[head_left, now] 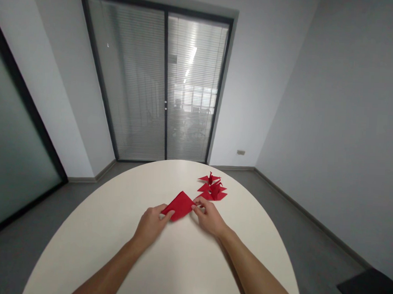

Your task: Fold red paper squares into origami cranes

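Observation:
A folded sheet of red paper [180, 206], roughly diamond-shaped, is held between both hands over the table. My left hand [153, 221] is closed on its left corner, the thumb lying on top of the paper. At the right corner, my right hand [206, 215] pinches the paper between thumb and fingers. Just beyond the right hand stand several red origami cranes [215, 189], bunched close together with their wings spread. Parts of the nearer crane are covered by the hand.
The round cream table [177, 269] spreads beneath both arms. Behind it is a glass door with blinds [136, 91] in a dark frame. A wall socket [241, 152] sits low on the back wall. Something black [371, 290] shows at the lower right, off the table.

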The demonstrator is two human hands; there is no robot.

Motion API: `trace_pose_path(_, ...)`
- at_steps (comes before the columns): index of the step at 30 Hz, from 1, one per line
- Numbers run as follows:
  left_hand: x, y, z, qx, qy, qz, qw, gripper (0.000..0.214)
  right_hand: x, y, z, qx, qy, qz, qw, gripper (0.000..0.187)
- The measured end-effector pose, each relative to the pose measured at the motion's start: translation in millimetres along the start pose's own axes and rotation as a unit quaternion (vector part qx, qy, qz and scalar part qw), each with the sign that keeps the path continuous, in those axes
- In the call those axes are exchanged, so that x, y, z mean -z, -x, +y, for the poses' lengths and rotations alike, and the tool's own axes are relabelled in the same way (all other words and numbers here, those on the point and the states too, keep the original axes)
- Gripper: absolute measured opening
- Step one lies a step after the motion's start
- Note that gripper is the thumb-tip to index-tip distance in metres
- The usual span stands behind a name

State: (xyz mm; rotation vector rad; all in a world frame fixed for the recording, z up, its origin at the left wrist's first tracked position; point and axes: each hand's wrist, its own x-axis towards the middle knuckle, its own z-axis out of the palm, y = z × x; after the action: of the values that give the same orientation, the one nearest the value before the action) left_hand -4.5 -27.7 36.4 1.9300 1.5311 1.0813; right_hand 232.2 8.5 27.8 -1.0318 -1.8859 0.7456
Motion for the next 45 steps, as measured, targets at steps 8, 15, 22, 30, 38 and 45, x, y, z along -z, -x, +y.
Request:
trace_pose_path(8, -6.5, -7, -5, 0.011, 0.174, -0.023, 0.984, 0.034, -4, -3, 15, -0.030, -0.104, 0.001, 0.994, 0.027)
trace_pose_path(15, -1.2, -8, 0, 0.030, 0.208, -0.035, 0.977, 0.033, -6, -6, 28, -0.038, -0.179, -0.011, 0.983, 0.031)
trace_pose_path(22, 0.7, -9, 0, 0.066, 0.212, -0.032, 0.975, 0.033, -2, -6, 29, -0.048, -0.231, -0.040, 0.971, 0.035)
trace_pose_path(30, -4.1, -14, -19, 0.079, 0.192, -0.018, 0.978, 0.031, 4, -4, 25, -0.089, -0.163, -0.059, 0.981, 0.043)
trace_pose_path(38, -4.7, -7, -19, 0.011, 0.085, -0.001, 0.996, 0.019, 6, -3, 21, -0.077, -0.108, -0.076, 0.988, 0.032)
trace_pose_path(45, -3.8, -6, -19, 0.003, 0.078, 0.013, 0.997, 0.016, 7, -1, 12, -0.040, -0.052, -0.074, 0.995, 0.025)
